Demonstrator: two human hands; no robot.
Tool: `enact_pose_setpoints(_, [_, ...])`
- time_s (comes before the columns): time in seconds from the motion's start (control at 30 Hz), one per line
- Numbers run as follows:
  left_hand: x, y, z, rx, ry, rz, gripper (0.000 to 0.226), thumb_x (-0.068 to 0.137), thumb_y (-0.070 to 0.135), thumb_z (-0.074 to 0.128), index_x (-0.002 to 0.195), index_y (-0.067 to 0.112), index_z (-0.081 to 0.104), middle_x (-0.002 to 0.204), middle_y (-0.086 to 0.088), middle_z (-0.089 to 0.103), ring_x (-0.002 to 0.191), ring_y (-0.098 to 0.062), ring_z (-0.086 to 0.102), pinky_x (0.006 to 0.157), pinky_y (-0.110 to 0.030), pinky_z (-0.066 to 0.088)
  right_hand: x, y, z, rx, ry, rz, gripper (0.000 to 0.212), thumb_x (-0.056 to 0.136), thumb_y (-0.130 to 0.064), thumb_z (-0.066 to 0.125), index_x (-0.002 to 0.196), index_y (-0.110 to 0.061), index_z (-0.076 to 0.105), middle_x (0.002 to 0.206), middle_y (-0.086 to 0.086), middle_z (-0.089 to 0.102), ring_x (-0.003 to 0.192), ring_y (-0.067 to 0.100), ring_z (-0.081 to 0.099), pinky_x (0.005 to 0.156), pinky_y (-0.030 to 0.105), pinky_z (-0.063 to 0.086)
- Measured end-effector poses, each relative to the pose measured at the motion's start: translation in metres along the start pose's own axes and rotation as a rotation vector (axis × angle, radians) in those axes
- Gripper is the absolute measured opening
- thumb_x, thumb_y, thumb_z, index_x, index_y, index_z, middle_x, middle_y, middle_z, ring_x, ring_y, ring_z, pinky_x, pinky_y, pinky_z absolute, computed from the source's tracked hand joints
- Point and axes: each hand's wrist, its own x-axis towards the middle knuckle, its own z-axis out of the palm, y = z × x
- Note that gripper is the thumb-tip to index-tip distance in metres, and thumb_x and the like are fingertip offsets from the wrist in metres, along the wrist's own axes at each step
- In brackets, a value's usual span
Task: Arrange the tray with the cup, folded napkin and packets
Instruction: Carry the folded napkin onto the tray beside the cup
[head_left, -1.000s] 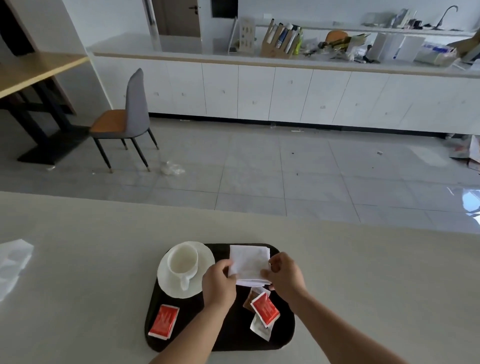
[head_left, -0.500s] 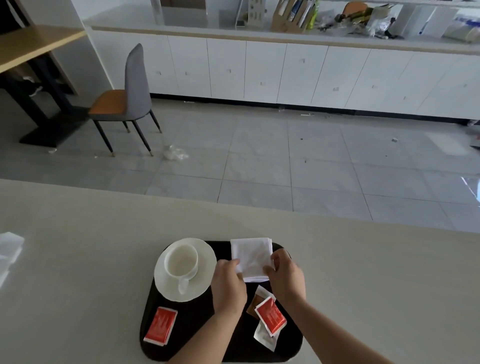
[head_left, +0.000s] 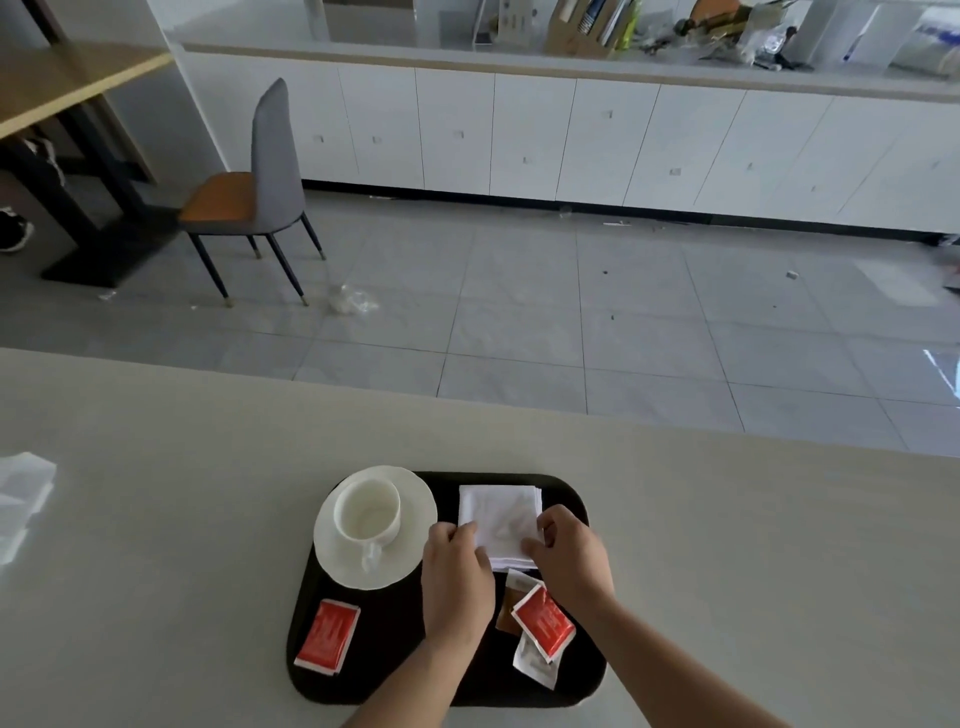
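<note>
Both hands have brought the folded napkin (head_left: 498, 512) lower than a second ago, and I now see it lying flat in the tray's (head_left: 574, 493) far right part. My left hand (head_left: 457, 577) pinches its near left edge with curled fingers. My right hand (head_left: 571, 558) grips its near right corner, thumb on top. At the tray's far left the cup (head_left: 366, 512) stands on its saucer (head_left: 415, 501), which overhangs the tray's left rim. At the tray's near left lies a red packet (head_left: 327, 636). At its near right a second red packet (head_left: 543, 621) lies over a brown packet (head_left: 506, 610) and a white packet (head_left: 535, 670). The tray sits on the pale tabletop (head_left: 156, 545). Well left of the tray lies white paper (head_left: 21, 499).
</note>
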Motion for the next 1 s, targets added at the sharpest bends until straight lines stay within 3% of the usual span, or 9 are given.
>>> enact_pose_setpoints(0.2, [-0.013, -0.009, -0.002, 0.138, 0.023, 0.117, 0.017, 0.083, 0.007, 0.067, 0.098, 0.016, 0.068, 0.123, -0.006, 0.053, 0.103, -0.020, 0.058, 0.076, -0.024, 0.053, 0.004, 0.002, 0.000, -0.013, -0.005, -0.028, 0.024, 0.079, -0.027, 0.074, 0.080, -0.028, 0.051, 0.071, -0.011, 0.056, 0.065, 0.006, 0.052, 0.053, 0.022, 0.035])
enact_pose_setpoints(0.3, [-0.013, -0.017, -0.005, 0.231, 0.002, 0.231, 0.025, 0.069, 0.003, 0.078, 0.089, 0.016, 0.070, 0.113, -0.001, 0.061, 0.098, -0.020, 0.061, 0.069, -0.028, 0.055, 0.004, 0.002, 0.000, -0.030, 0.008, -0.049, 0.023, 0.079, -0.026, 0.075, 0.081, -0.026, 0.052, 0.071, -0.010, 0.058, 0.066, 0.008, 0.053, 0.053, 0.023, 0.037])
enact_pose_setpoints(0.5, [-0.013, -0.033, -0.010, 0.363, -0.030, 0.420, 0.040, 0.063, 0.004, 0.073, 0.102, 0.013, 0.068, 0.106, -0.001, 0.062, 0.106, -0.022, 0.059, 0.083, -0.033, 0.053, 0.008, -0.004, 0.005, -0.030, 0.007, -0.116, 0.026, 0.078, -0.022, 0.077, 0.075, -0.023, 0.051, 0.065, -0.010, 0.052, 0.060, 0.008, 0.047, 0.052, 0.022, 0.033])
enact_pose_setpoints(0.67, [-0.017, -0.040, -0.012, 0.450, -0.098, 0.445, 0.048, 0.067, 0.009, 0.070, 0.115, 0.010, 0.064, 0.120, -0.007, 0.061, 0.117, -0.026, 0.056, 0.093, -0.037, 0.051, 0.010, -0.003, 0.005, -0.087, 0.012, -0.167, 0.028, 0.078, -0.025, 0.078, 0.075, -0.022, 0.050, 0.073, -0.007, 0.053, 0.065, 0.012, 0.049, 0.054, 0.021, 0.032])
enact_pose_setpoints(0.83, [-0.029, -0.047, -0.019, 0.438, -0.163, 0.426, 0.063, 0.066, 0.015, 0.073, 0.128, 0.014, 0.058, 0.137, -0.007, 0.055, 0.129, -0.024, 0.050, 0.101, -0.039, 0.047, 0.003, -0.002, -0.003, -0.021, 0.003, -0.108, 0.020, 0.085, -0.035, 0.072, 0.091, -0.021, 0.060, 0.083, -0.006, 0.063, 0.075, 0.013, 0.058, 0.061, 0.025, 0.043])
enact_pose_setpoints(0.93, [-0.036, -0.053, -0.029, 0.353, -0.117, 0.419, 0.058, 0.066, 0.011, 0.073, 0.123, 0.017, 0.062, 0.129, -0.002, 0.060, 0.123, -0.020, 0.055, 0.100, -0.037, 0.049, -0.013, 0.002, -0.012, 0.002, 0.043, -0.095, 0.018, 0.087, -0.036, 0.069, 0.098, -0.024, 0.061, 0.090, -0.009, 0.065, 0.083, 0.013, 0.061, 0.067, 0.026, 0.047])
enact_pose_setpoints(1.0, [-0.045, -0.061, -0.037, 0.263, -0.059, 0.391, 0.048, 0.065, 0.008, 0.074, 0.111, 0.019, 0.068, 0.109, 0.005, 0.064, 0.105, -0.015, 0.061, 0.092, -0.035, 0.052, -0.029, 0.010, -0.018, 0.002, 0.073, -0.102, 0.013, 0.086, -0.033, 0.070, 0.094, -0.024, 0.063, 0.089, -0.012, 0.065, 0.080, 0.013, 0.061, 0.063, 0.020, 0.044])
